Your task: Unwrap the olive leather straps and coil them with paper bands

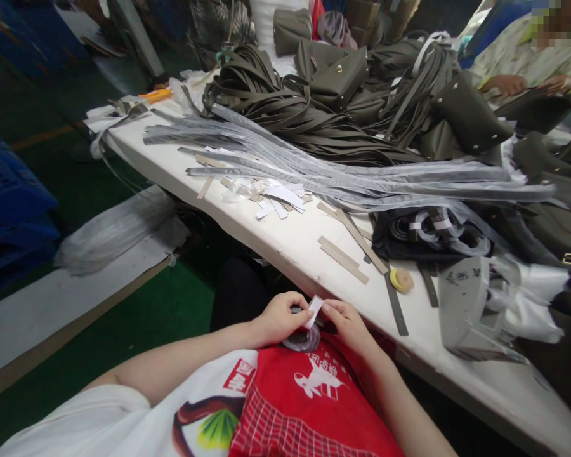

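Just off the table's front edge, my left hand (284, 319) pinches a small white piece of card (315, 310) between thumb and fingers. My right hand (348, 322) has its thumb and fingertips closed at the card's other edge. Below the card, a coiled strap wrapped in clear plastic (304, 341) rests against the red apron (290, 393); my left fingers partly hide it.
Plastic-wrapped grey strips (285, 166) stretch along the white table (247, 223). White paper slips (282, 195), beige strips (345, 259) and a yellow tape roll (401, 280) lie nearer. Dark bags (337, 76) pile behind. A co-worker's hands (509, 84) are at far right.
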Demonstrator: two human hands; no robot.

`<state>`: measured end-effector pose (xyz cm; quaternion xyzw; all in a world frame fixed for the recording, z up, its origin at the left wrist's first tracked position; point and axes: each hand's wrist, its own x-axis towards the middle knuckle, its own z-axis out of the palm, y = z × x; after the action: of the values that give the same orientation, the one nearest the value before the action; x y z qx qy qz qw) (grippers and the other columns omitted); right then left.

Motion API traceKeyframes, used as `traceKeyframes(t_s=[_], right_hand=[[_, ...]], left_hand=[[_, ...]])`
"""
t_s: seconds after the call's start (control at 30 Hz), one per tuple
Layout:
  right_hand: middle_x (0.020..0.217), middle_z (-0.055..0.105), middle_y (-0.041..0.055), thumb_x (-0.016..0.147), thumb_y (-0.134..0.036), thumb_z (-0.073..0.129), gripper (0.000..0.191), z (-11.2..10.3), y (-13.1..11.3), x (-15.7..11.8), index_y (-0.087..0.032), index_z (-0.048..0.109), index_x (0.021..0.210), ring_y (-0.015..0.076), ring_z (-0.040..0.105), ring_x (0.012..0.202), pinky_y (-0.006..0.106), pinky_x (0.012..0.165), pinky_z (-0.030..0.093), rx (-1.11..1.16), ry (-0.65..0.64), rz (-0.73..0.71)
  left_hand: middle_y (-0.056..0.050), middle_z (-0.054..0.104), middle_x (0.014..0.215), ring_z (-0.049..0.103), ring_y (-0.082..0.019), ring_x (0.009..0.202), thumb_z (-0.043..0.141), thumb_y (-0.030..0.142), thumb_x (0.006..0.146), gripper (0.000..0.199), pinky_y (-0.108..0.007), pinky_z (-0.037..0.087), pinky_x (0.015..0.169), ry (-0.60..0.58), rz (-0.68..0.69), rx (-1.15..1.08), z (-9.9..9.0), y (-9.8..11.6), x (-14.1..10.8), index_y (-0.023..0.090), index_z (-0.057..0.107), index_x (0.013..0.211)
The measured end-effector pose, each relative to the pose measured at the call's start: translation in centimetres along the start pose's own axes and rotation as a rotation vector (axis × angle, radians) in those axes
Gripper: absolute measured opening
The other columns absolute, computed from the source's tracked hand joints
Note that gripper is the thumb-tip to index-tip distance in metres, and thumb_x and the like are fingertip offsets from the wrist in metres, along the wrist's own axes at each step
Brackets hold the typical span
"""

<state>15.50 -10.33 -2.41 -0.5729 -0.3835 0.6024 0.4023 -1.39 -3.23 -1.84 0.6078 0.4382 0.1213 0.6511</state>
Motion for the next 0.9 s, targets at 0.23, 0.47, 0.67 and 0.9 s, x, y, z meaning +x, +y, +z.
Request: traceKeyframes(t_s=[0.23,0.47,0.67,0.9], right_hand=[[0.059,0.058,-0.0022,0.075,-0.041,0.069,0.03,-0.8,-0.4,-0.2,-0.013,0.065,0.068,0.0106,0.047,0.055,0.024,0.056,0.036,-0.085,0.031,0.077],[0.069,0.067,0.0001,0.075,-0.032,0.069,0.018,-0.5,0.0,0.2,-0.015,0.063,0.073,0.0133,0.059,0.062,0.026,0.064,0.047,-0.048,-0.03,0.045],[0.108,0.071,0.0081,0.091,-0.019,0.048,0.029,-0.2,-1.0,-2.5,-0.02,0.068,0.111,0.0205,0.065,0.099,0.037,0.091,0.051,-0.663,-0.026,-0.37],[0.14,0.052,0.0134,0.088,-0.008,0.044,0.056,0.5,-0.7,-4.5,-0.018,0.042,0.143,0.0244,0.046,0.13,0.047,0.11,0.041,-0.977,0.137,-0.585]], left_hand=[[-0.002,0.063,0.074,0.057,-0.014,0.065,0.066,0.034,0.077,0.02,-0.024,0.045,0.06,0.053,0.139,0.163,0.3,-0.2,-0.2,0.016,0.058,0.078],[-0.003,0.063,0.082,0.058,-0.015,0.073,0.067,0.036,0.076,0.022,-0.026,0.047,0.066,0.055,0.221,0.278,0.1,0.2,-0.8,0.018,0.055,0.083],[-0.001,0.065,0.065,0.06,-0.016,0.058,0.072,0.04,0.069,0.033,-0.026,0.045,0.055,-0.285,-0.198,-0.124,-1.3,0.4,-0.2,0.016,0.06,0.088],[-0.001,0.064,0.067,0.057,-0.01,0.058,0.08,0.04,0.063,0.037,-0.022,0.042,0.056,-0.204,-0.177,-0.476,-0.5,2.1,1.6,0.012,0.065,0.08]])
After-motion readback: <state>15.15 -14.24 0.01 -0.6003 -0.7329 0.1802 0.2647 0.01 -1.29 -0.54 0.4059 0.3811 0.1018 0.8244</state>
